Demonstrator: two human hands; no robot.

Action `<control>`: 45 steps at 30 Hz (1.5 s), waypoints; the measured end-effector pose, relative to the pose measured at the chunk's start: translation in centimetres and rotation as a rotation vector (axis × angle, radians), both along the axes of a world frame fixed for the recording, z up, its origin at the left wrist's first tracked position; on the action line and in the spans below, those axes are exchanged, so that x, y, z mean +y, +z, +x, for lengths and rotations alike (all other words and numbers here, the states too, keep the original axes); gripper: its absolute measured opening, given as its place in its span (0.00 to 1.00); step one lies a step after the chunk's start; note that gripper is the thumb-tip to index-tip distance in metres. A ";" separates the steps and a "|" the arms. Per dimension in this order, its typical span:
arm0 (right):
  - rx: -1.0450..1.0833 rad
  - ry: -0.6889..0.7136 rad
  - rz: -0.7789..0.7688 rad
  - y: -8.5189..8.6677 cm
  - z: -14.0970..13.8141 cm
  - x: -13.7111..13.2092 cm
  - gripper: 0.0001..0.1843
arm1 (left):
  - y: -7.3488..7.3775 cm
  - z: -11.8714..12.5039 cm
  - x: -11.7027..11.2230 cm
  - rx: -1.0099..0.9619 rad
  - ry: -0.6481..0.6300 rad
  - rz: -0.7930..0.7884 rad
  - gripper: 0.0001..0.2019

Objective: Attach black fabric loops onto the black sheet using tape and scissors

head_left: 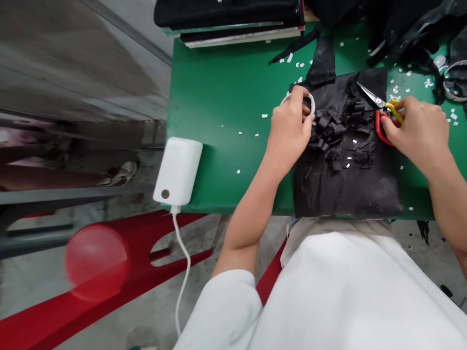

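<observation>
My left hand (pixel 290 127) has its fingers closed around a white tape roll (pixel 311 103) by the left edge of a black sheet (pixel 346 192). Scissors (pixel 379 103) with one red and one yellow handle are in my right hand (pixel 425 131). Their blades point up and left over the sheet's upper right part. Many small black cut pieces (pixel 333 127) lie heaped on the sheet between my hands. A few white scraps (pixel 349 158) rest among them.
A white power bank (pixel 178 170) with a cable sits at the green table's (pixel 219 82) left front corner. Books (pixel 241 35) are stacked at the back. Black material (pixel 404 34) and another white ring (pixel 447 82) lie at the right. A red stool (pixel 138 243) stands at lower left.
</observation>
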State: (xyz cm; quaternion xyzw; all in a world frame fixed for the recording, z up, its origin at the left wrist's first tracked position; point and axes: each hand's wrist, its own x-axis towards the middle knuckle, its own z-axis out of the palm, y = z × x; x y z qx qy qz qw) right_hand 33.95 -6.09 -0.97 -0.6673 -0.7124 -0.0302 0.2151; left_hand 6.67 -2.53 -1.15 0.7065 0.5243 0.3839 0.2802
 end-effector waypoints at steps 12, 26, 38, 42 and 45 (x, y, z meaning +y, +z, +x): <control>0.079 0.682 -0.101 3.7 -1.7 -0.4 0.12 | 2.0 1.0 -1.2 -0.014 0.005 0.130 0.07; -0.002 0.925 -0.303 3.7 -1.9 -1.0 0.03 | 4.3 2.5 -3.3 -0.113 -0.009 0.089 0.04; 0.671 0.655 0.008 5.8 -2.7 0.6 0.05 | 5.5 4.8 -1.0 -0.635 -0.250 -0.491 0.07; 0.763 0.513 0.026 6.4 -3.9 1.5 0.05 | 6.5 5.5 0.2 -0.749 -0.236 -0.624 0.06; 0.786 0.466 0.035 6.2 -4.6 2.2 0.05 | 6.4 5.7 0.5 -0.855 -0.223 -0.702 0.05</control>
